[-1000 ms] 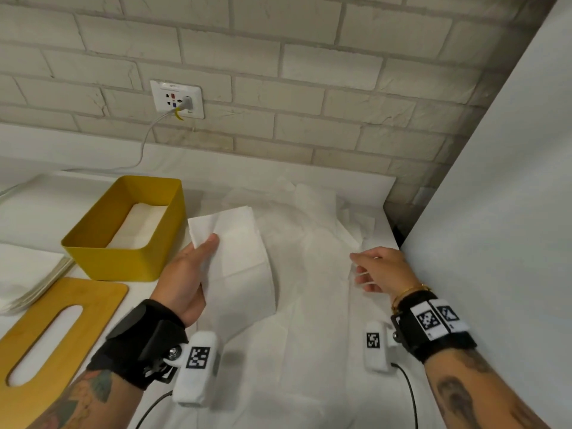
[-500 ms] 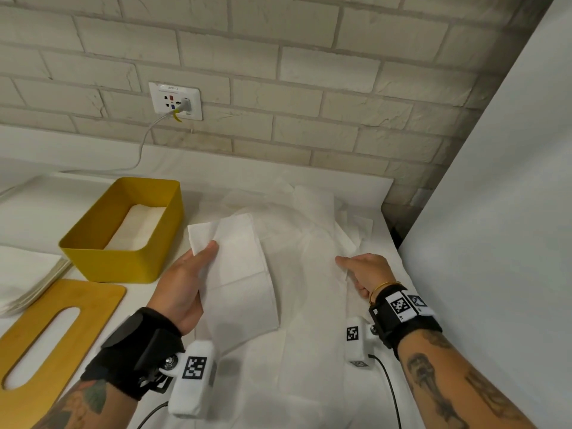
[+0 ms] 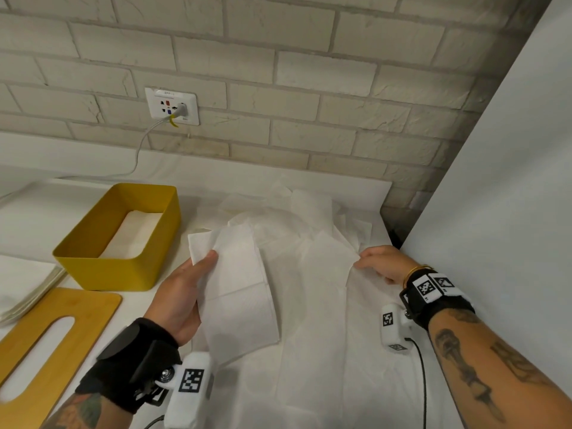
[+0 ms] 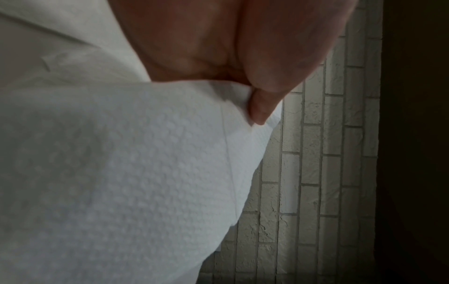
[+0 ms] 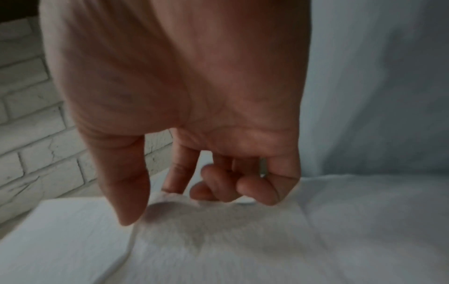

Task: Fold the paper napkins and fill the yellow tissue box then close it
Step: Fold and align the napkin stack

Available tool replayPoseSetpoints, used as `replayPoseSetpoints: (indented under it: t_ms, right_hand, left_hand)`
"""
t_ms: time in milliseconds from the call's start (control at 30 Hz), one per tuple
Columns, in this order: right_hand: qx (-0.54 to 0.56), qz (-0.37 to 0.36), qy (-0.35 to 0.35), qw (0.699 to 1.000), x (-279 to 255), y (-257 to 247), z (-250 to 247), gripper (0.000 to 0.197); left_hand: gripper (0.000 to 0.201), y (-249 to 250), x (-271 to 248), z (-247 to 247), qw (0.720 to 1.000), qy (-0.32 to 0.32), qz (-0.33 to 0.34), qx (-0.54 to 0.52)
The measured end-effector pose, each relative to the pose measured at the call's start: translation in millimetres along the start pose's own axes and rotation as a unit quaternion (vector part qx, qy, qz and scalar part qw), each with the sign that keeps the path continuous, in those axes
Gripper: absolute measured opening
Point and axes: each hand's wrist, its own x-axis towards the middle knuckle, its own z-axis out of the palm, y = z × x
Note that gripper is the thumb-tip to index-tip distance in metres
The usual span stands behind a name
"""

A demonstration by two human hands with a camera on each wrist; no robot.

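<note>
Folded napkin (image 3: pixel 238 292) pinched in left hand (image 3: pixel 179 301); right hand (image 3: pixel 382 263) fingers pinch loose napkins (image 3: pixel 325 274) on white counter (image 3: pixel 28 218).

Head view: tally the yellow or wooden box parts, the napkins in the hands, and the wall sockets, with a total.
Yellow tissue box: 1
Wooden slotted lid: 1
Folded napkin held in left hand: 1
Loose napkin pinched by right hand: 1
Wall socket plate: 1
Total: 5

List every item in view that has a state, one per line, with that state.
yellow tissue box: open, lid off, a few napkins at the bottom.
wooden lid: off, lying flat in front of the box.
folded napkin: held up by the left hand.
loose napkins: unfolded, spread on the counter.
right hand: pinching a loose napkin's edge.
plug: in the wall socket.
</note>
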Motion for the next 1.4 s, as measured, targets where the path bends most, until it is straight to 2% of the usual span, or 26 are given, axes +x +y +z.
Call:
replayPoseSetpoints:
  t_ms: [200, 333, 367, 467, 533, 667, 800, 900, 1000, 1167, 1333, 1400]
  right_hand:
    - [0.013, -0.095, -0.014, 0.995, -14, 5, -37, 0.016]
    - [0.146, -0.200, -0.008, 0.969, -40, -23, -58, 0.048]
    - [0.160, -0.221, -0.007, 0.962, -47, -34, -62, 0.049]
    - [0.109, -0.268, -0.003, 0.957, -68, -67, -68, 0.023]
    - [0.084, -0.305, 0.005, 0.949, -83, -85, -68, 0.013]
    - [0.048, -0.400, -0.001, 0.915, -111, -111, -65, 0.011]
    - [0.033, -0.494, -0.026, 0.868, -132, -131, -52, 0.024]
    - [0.038, -0.536, -0.015, 0.843, -147, -146, -43, 0.019]
    - [0.063, -0.527, -0.020, 0.848, -152, -161, -29, 0.022]
    - [0.068, -0.435, 0.027, 0.897, -122, -170, 8, 0.028]
    - [0.064, -0.350, 0.058, 0.933, -96, -157, 26, 0.034]
    - [0.064, -0.326, 0.068, 0.941, -91, -154, 29, 0.034]
  left_hand:
    - [0.024, 1, 2, -2, 1.000, 0.015, 0.006, -0.002]
    - [0.022, 4, 2, 5, 1.000, 0.003, 0.011, 0.002]
    - [0.022, 5, 2, 8, 1.000, -0.002, 0.014, 0.007]
    - [0.024, 10, 3, 18, 0.999, -0.026, 0.027, 0.021]
    - [0.028, 13, 4, 24, 0.998, -0.039, 0.041, 0.032]
    - [0.029, 21, 3, 37, 0.994, -0.052, 0.072, 0.065]
    - [0.025, 29, 0, 55, 0.990, -0.063, 0.087, 0.087]
    - [0.024, 34, -2, 66, 0.988, -0.076, 0.093, 0.096]
    - [0.027, 36, -4, 73, 0.988, -0.094, 0.090, 0.085]
    - [0.034, 25, -13, 75, 0.987, -0.141, 0.048, 0.053]
    - [0.042, 10, -20, 61, 0.992, -0.127, -0.022, 0.016]
    - [0.042, 6, -20, 56, 0.992, -0.122, -0.031, 0.031]
